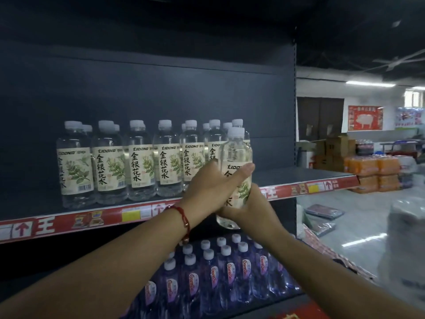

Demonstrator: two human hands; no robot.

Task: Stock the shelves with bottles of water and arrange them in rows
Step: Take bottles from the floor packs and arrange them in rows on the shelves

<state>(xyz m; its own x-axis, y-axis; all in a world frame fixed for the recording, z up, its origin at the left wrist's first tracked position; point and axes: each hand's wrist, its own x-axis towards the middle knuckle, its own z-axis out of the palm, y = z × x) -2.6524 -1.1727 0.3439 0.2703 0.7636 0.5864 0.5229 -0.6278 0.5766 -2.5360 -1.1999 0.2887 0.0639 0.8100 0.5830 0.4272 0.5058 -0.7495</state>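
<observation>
I hold one clear water bottle with a white cap and a cream leaf label upright in front of the shelf edge. My left hand wraps its left side, and my right hand grips it lower down from the right. The bottle's base hangs just below the red price strip. On the dark shelf behind stand several rows of the same bottles, two deep, running from the left up to my hands. The shelf board to the right of them is bare.
The lower shelf holds a shrink-wrapped pack of blue bottles with pink labels. To the right are a grey floor, stacked orange drink packs, cardboard boxes and a wrapped white pack close by.
</observation>
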